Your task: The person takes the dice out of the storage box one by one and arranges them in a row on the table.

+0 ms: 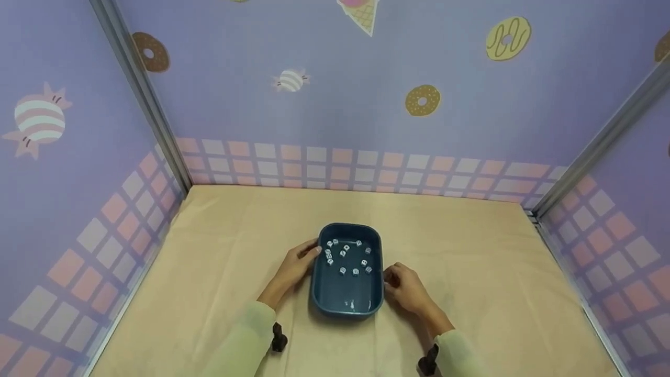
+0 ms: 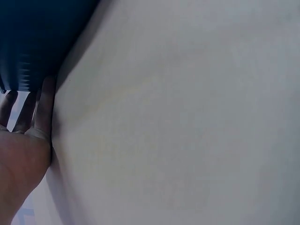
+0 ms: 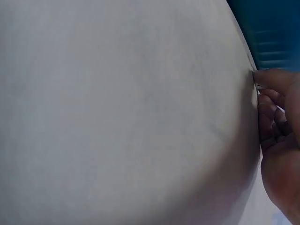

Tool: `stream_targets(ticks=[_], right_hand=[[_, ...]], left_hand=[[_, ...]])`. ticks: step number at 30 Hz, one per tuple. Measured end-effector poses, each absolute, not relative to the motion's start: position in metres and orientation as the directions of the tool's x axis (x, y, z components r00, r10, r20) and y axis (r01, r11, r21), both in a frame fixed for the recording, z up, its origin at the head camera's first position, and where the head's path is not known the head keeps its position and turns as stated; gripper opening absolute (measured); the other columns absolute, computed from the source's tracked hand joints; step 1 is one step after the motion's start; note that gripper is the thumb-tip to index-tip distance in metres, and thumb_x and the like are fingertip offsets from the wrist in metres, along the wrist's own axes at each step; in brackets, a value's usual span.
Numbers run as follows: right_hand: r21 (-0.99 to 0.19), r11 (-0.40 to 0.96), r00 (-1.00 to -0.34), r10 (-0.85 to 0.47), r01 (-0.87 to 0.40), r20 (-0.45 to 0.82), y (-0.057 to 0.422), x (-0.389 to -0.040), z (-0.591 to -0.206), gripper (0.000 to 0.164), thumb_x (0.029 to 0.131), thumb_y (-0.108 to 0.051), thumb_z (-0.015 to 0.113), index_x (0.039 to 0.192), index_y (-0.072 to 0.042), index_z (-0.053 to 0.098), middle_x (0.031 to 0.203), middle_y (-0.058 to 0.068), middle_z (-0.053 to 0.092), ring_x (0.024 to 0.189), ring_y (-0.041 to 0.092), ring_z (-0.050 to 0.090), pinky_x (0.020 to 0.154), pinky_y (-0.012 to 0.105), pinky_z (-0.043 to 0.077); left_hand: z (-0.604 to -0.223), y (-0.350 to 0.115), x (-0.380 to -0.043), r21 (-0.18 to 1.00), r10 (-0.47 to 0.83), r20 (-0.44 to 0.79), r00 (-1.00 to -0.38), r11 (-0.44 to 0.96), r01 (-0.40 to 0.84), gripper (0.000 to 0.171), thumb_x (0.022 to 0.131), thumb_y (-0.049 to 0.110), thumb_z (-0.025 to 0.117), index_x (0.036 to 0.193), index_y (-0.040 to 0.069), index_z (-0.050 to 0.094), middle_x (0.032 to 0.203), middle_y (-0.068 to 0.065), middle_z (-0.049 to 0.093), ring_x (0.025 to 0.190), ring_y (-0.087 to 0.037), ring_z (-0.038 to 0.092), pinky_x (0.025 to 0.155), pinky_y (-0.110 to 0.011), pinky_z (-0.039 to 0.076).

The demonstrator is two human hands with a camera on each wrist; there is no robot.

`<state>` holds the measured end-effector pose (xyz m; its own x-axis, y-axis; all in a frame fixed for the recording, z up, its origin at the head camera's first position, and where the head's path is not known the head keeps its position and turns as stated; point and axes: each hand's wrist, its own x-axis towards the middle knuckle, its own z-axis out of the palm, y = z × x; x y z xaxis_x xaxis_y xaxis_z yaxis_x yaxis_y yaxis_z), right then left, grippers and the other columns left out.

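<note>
A deep blue rectangular tray stands on the cloth-covered table, with several small white dice scattered over its far and middle part. At its left side is my left hand; the fingers reach out straight and touch the tray's outer wall. My right hand is low beside the right wall, with its fingers curled. In the right wrist view, thumb and finger pinch a small white die with dark dots, mostly hidden by the fingertips.
A beige cloth with creases covers the table. Purple walls with sweets and a checked band enclose it at the back and both sides, joined by grey metal posts. Dark wrist mounts sit at both sleeves.
</note>
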<state>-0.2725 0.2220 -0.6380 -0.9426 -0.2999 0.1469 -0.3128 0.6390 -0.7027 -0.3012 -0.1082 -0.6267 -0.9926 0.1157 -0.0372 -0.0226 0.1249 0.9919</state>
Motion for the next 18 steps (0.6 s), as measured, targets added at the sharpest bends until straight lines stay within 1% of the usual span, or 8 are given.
stream_targets(ticks=[4, 8, 11, 15, 18], right_hand=[[-0.703, 0.629, -0.938, -0.3, -0.331, 0.173, 0.2215, -0.2715, -0.6385, 0.023, 0.086, 0.009, 0.077, 0.098, -0.01, 0.073, 0.094, 0.001, 0.061, 0.085, 0.016, 0.057, 0.075, 0.03, 0.05], [-0.718, 0.612, -0.938, -0.295, -0.33, 0.18, 0.2201, -0.2715, -0.6392, 0.024, 0.086, 0.011, 0.076, 0.098, -0.01, 0.073, 0.094, 0.001, 0.062, 0.086, 0.016, 0.057, 0.076, 0.029, 0.05], [-0.727, 0.6, -0.937, -0.295, -0.333, 0.185, 0.2195, -0.2715, -0.6399, 0.023, 0.087, 0.01, 0.076, 0.099, -0.009, 0.073, 0.094, 0.002, 0.062, 0.085, 0.016, 0.057, 0.075, 0.029, 0.05], [-0.745, 0.577, -0.936, -0.299, -0.334, 0.188, 0.2219, -0.2705, -0.6381, 0.019, 0.09, 0.006, 0.077, 0.103, -0.007, 0.073, 0.096, 0.004, 0.064, 0.087, 0.018, 0.06, 0.076, 0.029, 0.052], [-0.781, 0.549, -0.949, -0.262, -0.297, 0.176, 0.2262, -0.2705, -0.6326, 0.017, 0.091, 0.003, 0.079, 0.105, -0.005, 0.073, 0.098, 0.007, 0.067, 0.088, 0.02, 0.062, 0.078, 0.029, 0.054]], left_hand=[[-0.6263, -0.1095, -0.3017, 0.991, 0.132, -0.039, -0.991, 0.131, -0.021, 0.057, 0.107, 0.039, 0.064, 0.155, 0.009, 0.054, 0.155, -0.016, 0.055, 0.141, -0.035, 0.054, 0.116, -0.052, 0.044], [-0.6263, -0.1122, -0.3017, 0.987, 0.132, -0.051, -0.99, 0.158, -0.03, 0.057, 0.107, 0.041, 0.064, 0.155, 0.012, 0.055, 0.155, -0.014, 0.056, 0.14, -0.034, 0.056, 0.113, -0.05, 0.048], [-0.6275, -0.1134, -0.3022, 0.985, 0.132, -0.049, -0.99, 0.168, -0.026, 0.057, 0.107, 0.042, 0.063, 0.155, 0.012, 0.055, 0.155, -0.013, 0.056, 0.141, -0.033, 0.055, 0.115, -0.049, 0.046], [-0.6281, -0.1121, -0.3023, 0.992, 0.137, -0.056, -0.989, 0.117, -0.04, 0.057, 0.108, 0.039, 0.064, 0.155, 0.008, 0.054, 0.155, -0.015, 0.055, 0.141, -0.034, 0.054, 0.116, -0.049, 0.045], [-0.627, -0.1093, -0.303, 0.996, 0.153, -0.064, -0.986, 0.069, -0.054, 0.059, 0.107, 0.039, 0.065, 0.156, 0.007, 0.053, 0.157, -0.016, 0.053, 0.143, -0.035, 0.052, 0.117, -0.048, 0.044]])
